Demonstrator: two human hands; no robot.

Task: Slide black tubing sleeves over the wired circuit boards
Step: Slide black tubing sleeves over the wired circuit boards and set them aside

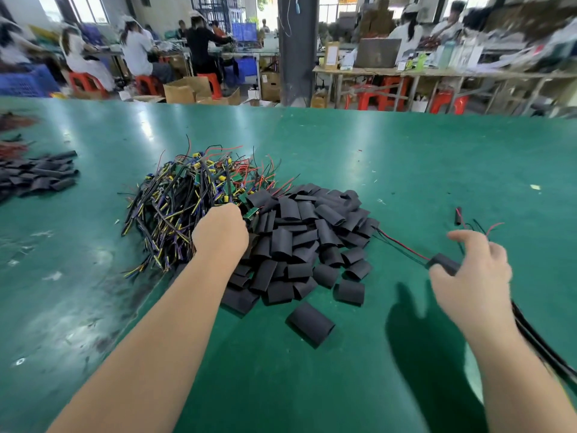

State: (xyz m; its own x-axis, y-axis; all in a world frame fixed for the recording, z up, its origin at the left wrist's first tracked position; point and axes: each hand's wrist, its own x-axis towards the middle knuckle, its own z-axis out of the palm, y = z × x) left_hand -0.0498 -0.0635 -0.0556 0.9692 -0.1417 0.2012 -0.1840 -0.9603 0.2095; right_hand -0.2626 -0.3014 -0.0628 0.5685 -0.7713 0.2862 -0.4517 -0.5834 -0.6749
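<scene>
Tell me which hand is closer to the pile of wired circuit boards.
Left. The left hand touches the wired board pile at its near edge; the right hand is off to its right, beyond the sleeve heap, holding a sleeved board.

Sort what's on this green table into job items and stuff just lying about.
Job: heap of wired circuit boards, with the left hand in it; pile of black sleeves beside it; sleeved board held in the right hand.
Lying about: second sleeve heap at the far left; small black piece with red wire beyond the right hand.
</scene>
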